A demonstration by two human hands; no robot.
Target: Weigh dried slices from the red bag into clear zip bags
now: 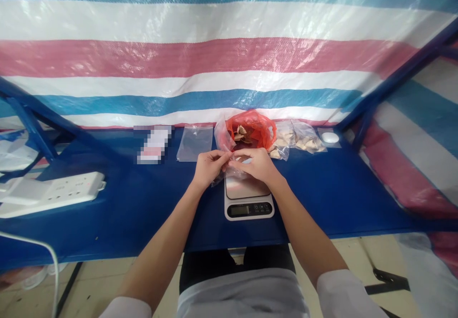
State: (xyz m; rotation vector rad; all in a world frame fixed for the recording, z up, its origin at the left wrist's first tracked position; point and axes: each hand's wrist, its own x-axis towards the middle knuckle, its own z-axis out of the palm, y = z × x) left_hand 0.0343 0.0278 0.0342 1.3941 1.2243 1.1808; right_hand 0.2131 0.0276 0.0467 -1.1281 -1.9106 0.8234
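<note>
My left hand (209,167) and my right hand (254,164) meet above a white digital kitchen scale (246,208), pinching a clear plastic bag (223,178) between them. Part of that bag rises behind my fingers, and its contents are hidden. Just beyond my hands lies an open red plastic bag (255,129) holding dried brown slices. To its right are clear bags of pale dried pieces (296,139). A flat, unfilled clear zip bag (195,142) lies left of my hands.
The work surface is a blue table (125,208), backed by a striped tarp (229,55). A white power strip (53,194) with a white cable (36,246) sits at the left. A pixelated item (153,143) and a small round white object (329,137) lie along the back.
</note>
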